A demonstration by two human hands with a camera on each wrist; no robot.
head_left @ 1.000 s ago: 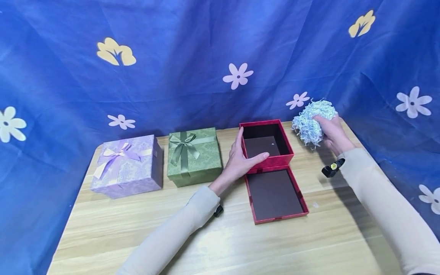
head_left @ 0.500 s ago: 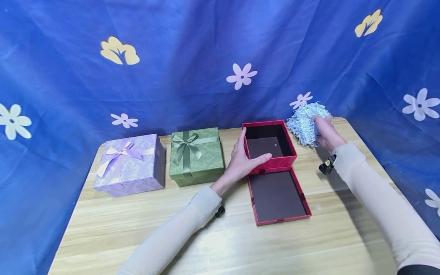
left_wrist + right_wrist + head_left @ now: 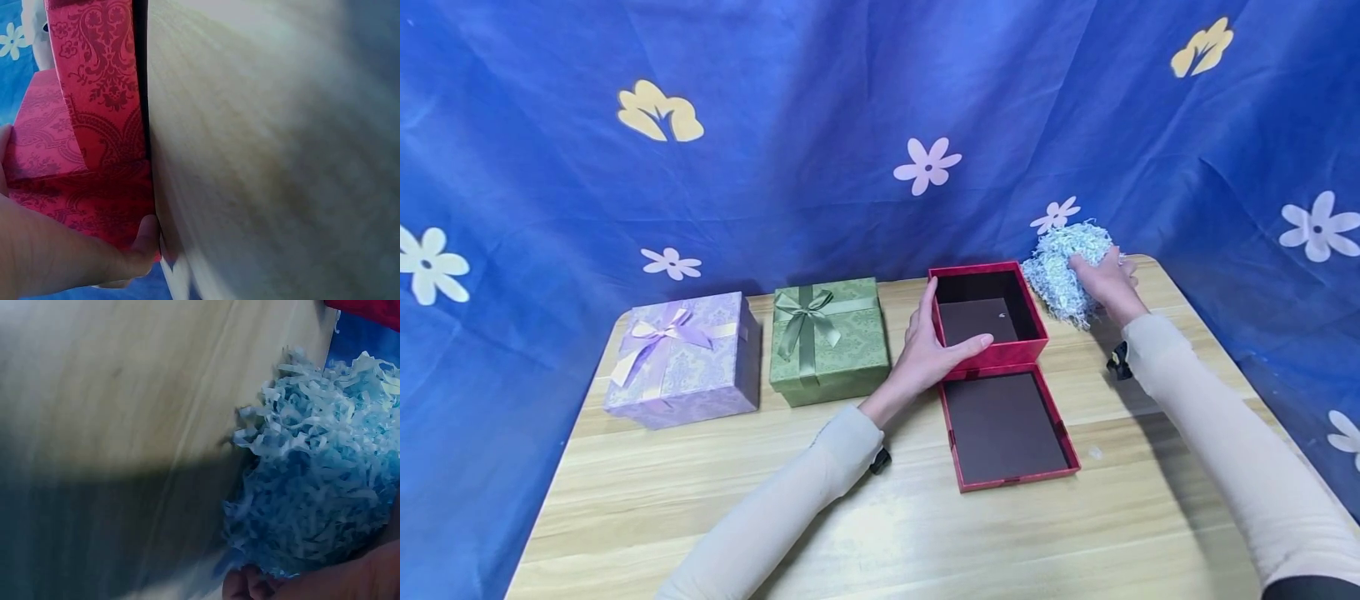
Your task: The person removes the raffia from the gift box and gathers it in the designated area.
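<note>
A red box with a dark inside stands uncovered at the back. Its lid lies in front of it, hollow side up. My left hand spreads around the box's near left corner, the index finger straight along the left side and the thumb across the front rim. In the left wrist view the fingers rest against the patterned red side. Right of the box is a fluffy clump of pale blue shredded paper. My right hand grips its right side, thumb on top; in the right wrist view curled fingers show at its lower edge.
Left of the red box sits a green gift box with a bow, and farther left a lilac one. A blue flowered curtain hangs behind the wooden table. A small pale scrap lies right of the lid.
My right hand has moved left and lower with the shredded paper, up beside the red box, and its fingers have shifted on the clump. The left hand keeps its place on the box.
</note>
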